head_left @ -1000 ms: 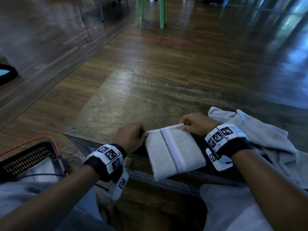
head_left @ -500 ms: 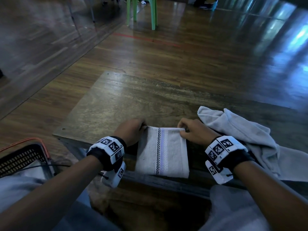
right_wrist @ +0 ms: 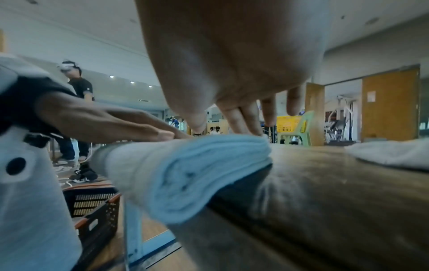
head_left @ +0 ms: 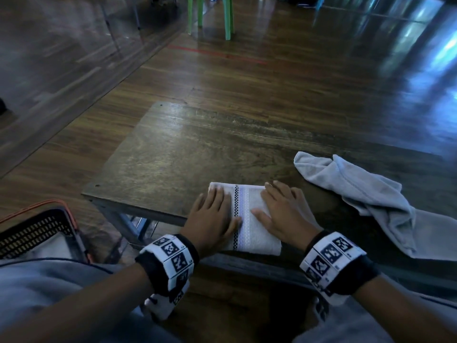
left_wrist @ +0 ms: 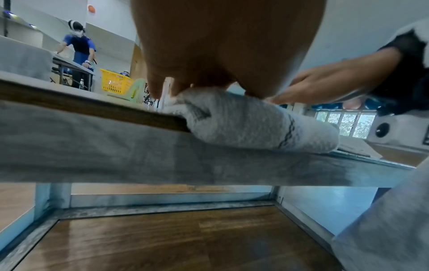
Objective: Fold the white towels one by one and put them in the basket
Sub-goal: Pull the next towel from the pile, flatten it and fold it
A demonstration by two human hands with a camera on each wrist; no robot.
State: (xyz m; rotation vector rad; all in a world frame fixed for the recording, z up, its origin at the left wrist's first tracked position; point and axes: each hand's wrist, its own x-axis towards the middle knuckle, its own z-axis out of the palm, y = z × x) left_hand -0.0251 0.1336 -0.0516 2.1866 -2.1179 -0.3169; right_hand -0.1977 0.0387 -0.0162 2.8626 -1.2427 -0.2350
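The folded towel (head_left: 249, 219) lies at the near edge of the tabletop (head_left: 173, 154), its near end overhanging that edge. The left hand (head_left: 212, 219) and the right hand (head_left: 282, 214) both rest flat on top of it, fingers straight and released, grasping nothing, one either side of the checked stripe.

From the head view only: a second towel (head_left: 366, 201) lies loose and crumpled toward the right edge of the tabletop, apart from the folded one. The basket (head_left: 37, 229) stands on the floor off the near left corner, with pale cloth inside.

The left wrist view adds the underside: the towel (left_wrist: 250, 124) bulges over the edge.

The right wrist view shows its stacked layers (right_wrist: 185, 170) end-on and the basket (right_wrist: 92, 205) below the tabletop's level.
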